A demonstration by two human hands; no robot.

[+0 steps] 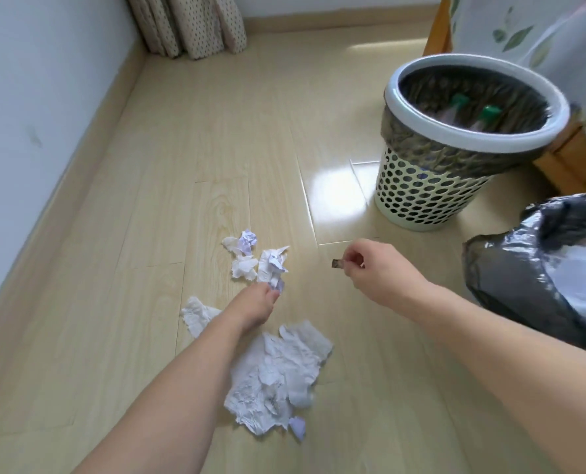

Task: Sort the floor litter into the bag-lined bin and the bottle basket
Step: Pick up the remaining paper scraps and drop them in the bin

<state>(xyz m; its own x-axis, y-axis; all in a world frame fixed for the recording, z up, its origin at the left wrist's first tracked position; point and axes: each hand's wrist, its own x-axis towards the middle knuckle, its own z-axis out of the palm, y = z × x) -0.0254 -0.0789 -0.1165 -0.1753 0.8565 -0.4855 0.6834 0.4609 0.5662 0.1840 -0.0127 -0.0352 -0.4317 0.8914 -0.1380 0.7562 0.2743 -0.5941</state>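
Note:
Crumpled white paper scraps [250,260] lie on the wooden floor [168,165], with a larger heap of torn paper [281,374] nearer me. My left hand [254,306] reaches down and pinches a crumpled piece [273,268] at the edge of the far pile. To the right, my right hand [370,265] hovers above the floor and pinches a small dark scrap [337,264]. The perforated basket [421,196], lined with a dark bag, stands at the right and holds bottles with green caps [489,112]. A black bag-lined bin [510,268] shows at the right edge.
A white wall [28,97] and skirting run along the left. Dotted curtains [189,25] hang in the far corner. A wooden furniture leg [438,29] and a leaf-patterned cloth [524,32] stand behind the basket. Another tissue scrap [195,314] lies left of my forearm.

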